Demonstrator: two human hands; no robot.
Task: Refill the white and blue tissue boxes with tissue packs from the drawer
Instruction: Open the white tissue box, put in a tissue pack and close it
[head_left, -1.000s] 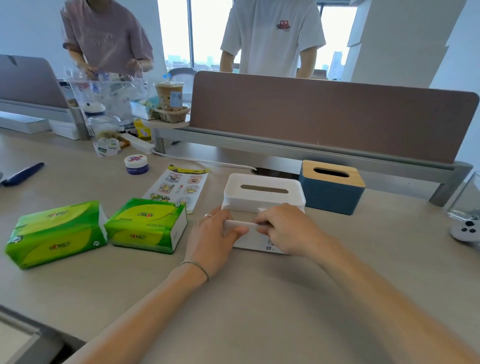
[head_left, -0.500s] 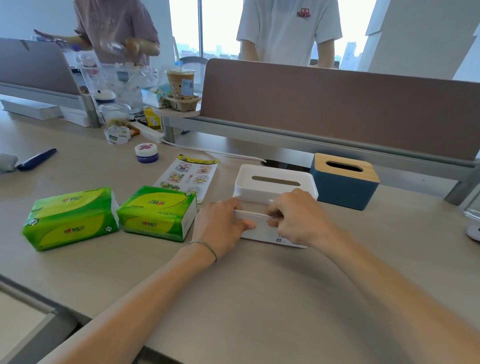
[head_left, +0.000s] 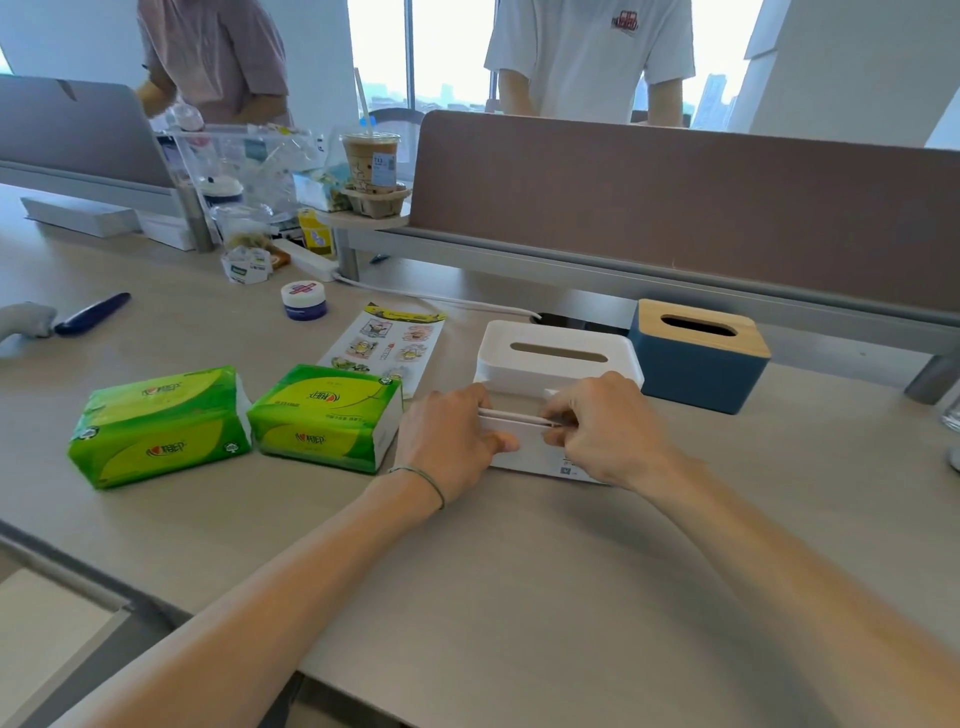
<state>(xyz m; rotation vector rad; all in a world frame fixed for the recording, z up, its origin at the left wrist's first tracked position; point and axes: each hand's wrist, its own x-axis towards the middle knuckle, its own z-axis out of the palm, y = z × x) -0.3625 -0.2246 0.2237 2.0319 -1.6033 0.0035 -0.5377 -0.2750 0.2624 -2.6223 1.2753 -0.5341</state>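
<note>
While both hands grip it, the white plastic tissue box (head_left: 558, 364) sits on the pale wooden desk (head_left: 519, 561).

The left hand (head_left: 451, 442) curls its fingers (head_left: 480, 402) over the box's left end, with the thumb pressed on the near side. The right hand (head_left: 605, 431) pinches a thin white strip along the box's near edge, fingers pressed close together. I cannot tell if the strip is a loose lid or part of the box. Just right of the right hand's fingers stands the blue tissue box with a wooden lid (head_left: 698, 353), close beside the white one. Left of the left hand lie two green tissue packs: the near green pack (head_left: 324, 418) almost touches the knuckles, and the far green pack (head_left: 158, 426) lies beside it. Beyond the left fingers lies a cartoon sticker sheet (head_left: 387, 343).
</note>
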